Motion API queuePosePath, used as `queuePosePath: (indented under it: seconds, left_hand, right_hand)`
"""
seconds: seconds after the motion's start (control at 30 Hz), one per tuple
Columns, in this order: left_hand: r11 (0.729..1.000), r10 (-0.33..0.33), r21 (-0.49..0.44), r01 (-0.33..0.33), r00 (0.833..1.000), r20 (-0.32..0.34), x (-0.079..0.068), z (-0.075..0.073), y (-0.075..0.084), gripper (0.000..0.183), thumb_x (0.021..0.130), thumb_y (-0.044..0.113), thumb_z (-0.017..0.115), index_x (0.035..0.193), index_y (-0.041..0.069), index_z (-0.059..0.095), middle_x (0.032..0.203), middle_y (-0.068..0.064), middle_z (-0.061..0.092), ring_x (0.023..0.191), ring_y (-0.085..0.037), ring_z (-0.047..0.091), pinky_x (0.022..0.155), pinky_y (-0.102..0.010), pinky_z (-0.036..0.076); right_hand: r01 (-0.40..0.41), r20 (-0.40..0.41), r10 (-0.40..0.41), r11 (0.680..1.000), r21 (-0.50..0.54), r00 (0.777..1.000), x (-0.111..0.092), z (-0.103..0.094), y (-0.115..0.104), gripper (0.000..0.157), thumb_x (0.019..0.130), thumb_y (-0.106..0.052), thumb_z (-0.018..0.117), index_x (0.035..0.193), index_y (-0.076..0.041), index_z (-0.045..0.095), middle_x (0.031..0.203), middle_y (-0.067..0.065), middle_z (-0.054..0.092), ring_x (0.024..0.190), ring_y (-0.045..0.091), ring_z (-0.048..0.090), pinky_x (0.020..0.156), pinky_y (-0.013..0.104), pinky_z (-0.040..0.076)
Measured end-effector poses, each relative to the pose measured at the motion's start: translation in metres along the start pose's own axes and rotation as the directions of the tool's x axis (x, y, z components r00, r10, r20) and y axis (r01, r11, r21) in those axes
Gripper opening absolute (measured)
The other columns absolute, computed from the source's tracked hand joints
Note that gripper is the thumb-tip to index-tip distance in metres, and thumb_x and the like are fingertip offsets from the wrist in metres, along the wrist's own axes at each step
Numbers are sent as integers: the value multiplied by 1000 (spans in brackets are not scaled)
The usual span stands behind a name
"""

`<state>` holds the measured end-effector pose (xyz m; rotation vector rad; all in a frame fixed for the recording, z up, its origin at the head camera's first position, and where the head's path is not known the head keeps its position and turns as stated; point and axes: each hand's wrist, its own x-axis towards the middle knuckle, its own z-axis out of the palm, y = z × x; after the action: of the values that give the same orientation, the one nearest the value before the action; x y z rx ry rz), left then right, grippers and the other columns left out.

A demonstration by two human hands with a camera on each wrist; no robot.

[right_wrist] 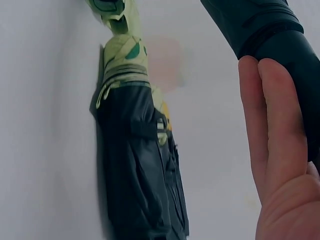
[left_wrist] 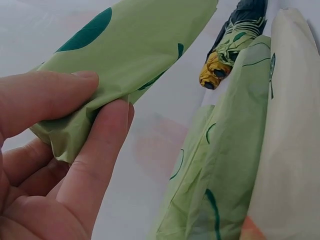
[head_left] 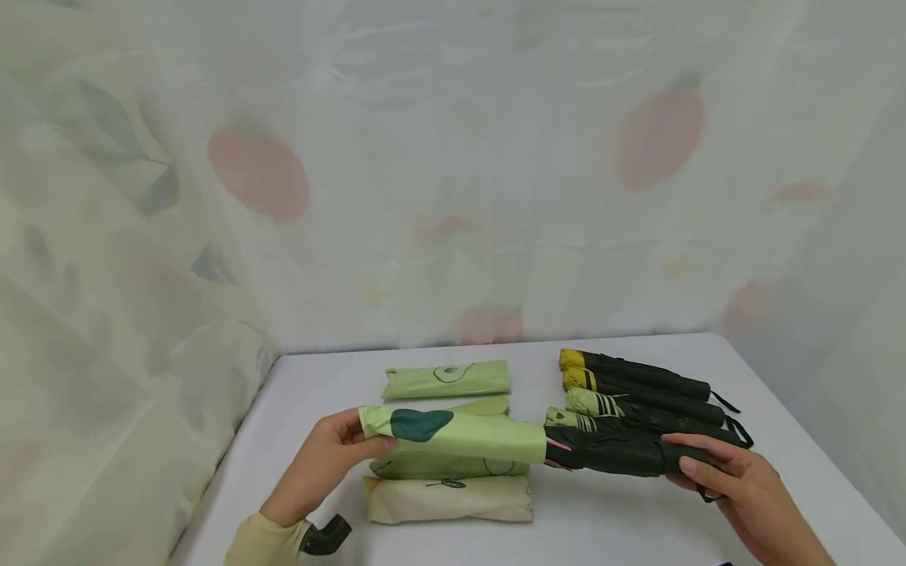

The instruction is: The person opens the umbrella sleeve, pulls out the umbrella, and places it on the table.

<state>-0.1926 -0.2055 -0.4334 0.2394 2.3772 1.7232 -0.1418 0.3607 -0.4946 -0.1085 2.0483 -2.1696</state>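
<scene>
My left hand (head_left: 318, 465) pinches one end of a light green umbrella sleeve (head_left: 488, 438) with a dark green leaf shape, thumb against fingers. In the left wrist view the pinched cloth (left_wrist: 75, 120) is creased. Out of the sleeve's other end comes a black folded umbrella (head_left: 609, 452); how far it reaches inside is hidden. Its handle end lies in my right hand (head_left: 743, 483), thumb on the near side. Two of the right hand's fingers (right_wrist: 280, 110) show along the dark handle (right_wrist: 270, 30) in the right wrist view. Sleeve and umbrella are held level above the table.
Beneath and around the held sleeve lie green sleeves, one farther back (head_left: 418, 383), and a cream sleeve (head_left: 453, 501) nearest me. Several folded black umbrellas (head_left: 651, 373), with yellow or green ends, lie side by side at right. Printed curtains (head_left: 453, 173) surround the white table (head_left: 325, 377).
</scene>
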Motion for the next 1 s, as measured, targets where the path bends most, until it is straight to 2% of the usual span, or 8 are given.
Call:
queuePosePath:
  seconds: [0.3,0.43,0.57,0.7,0.73,0.87,0.93,1.0]
  left_hand:
    - [1000,-23,-17,22,999,-31,9,-13,-3,44,94,26,86,132,9,73,124,-8,79,112,-21,77,99,-35,63]
    - [1000,-28,2,29,998,-49,19,-22,-8,41,96,32,85,131,15,74,124,-7,80,115,-22,76,103,-38,62]
    - [999,-12,33,14,998,-57,33,-30,-14,40,98,37,82,131,18,74,125,-6,79,117,-23,75,105,-40,61]
    - [999,-19,39,21,998,-51,46,-39,-23,43,99,38,82,134,16,72,129,-6,78,120,-21,74,103,-32,61]
    - [999,-20,35,22,999,-45,49,-41,-25,44,99,37,82,135,15,71,131,-7,77,121,-20,74,103,-31,61]
    - [1000,-23,3,23,1000,-12,61,-43,-32,49,100,31,81,141,8,67,136,-13,73,122,-19,73,105,-33,61]
    - [1000,-24,-1,24,1000,11,66,-42,-36,52,101,28,80,145,5,64,139,-16,71,122,-20,73,106,-36,61]
    - [999,-38,34,37,999,25,70,-40,-40,53,101,28,80,146,5,63,140,-15,70,122,-19,71,105,-36,62]
  right_hand:
    - [2,-65,-3,1000,-11,998,-13,-19,12,37,114,-4,51,141,-18,72,130,-25,68,107,14,80,89,23,64]
    - [-48,-136,45,999,-16,990,-20,-28,19,35,114,-7,54,137,-23,75,124,-29,65,105,12,80,86,23,65]
    - [-141,-214,128,989,-46,968,-27,-35,24,31,113,-14,59,134,-30,77,117,-31,67,102,9,80,80,22,63]
    - [-229,-256,205,971,-68,945,-31,-38,27,28,112,-21,64,131,-35,78,113,-31,69,101,7,80,80,21,62]
    - [-259,-262,229,962,-88,937,-32,-39,26,27,111,-23,64,128,-40,77,113,-29,72,100,6,80,76,21,60]
    - [-390,-291,328,901,-188,899,-34,-43,21,23,109,-37,67,109,-60,69,108,-16,81,75,4,69,59,26,48]
    - [-428,-300,361,881,-201,883,-34,-44,21,20,108,-42,68,106,-62,66,109,-12,81,74,5,67,55,31,41]
    - [-444,-315,372,874,-198,873,-34,-45,23,19,106,-43,70,106,-62,66,109,-12,81,68,7,62,55,33,42]
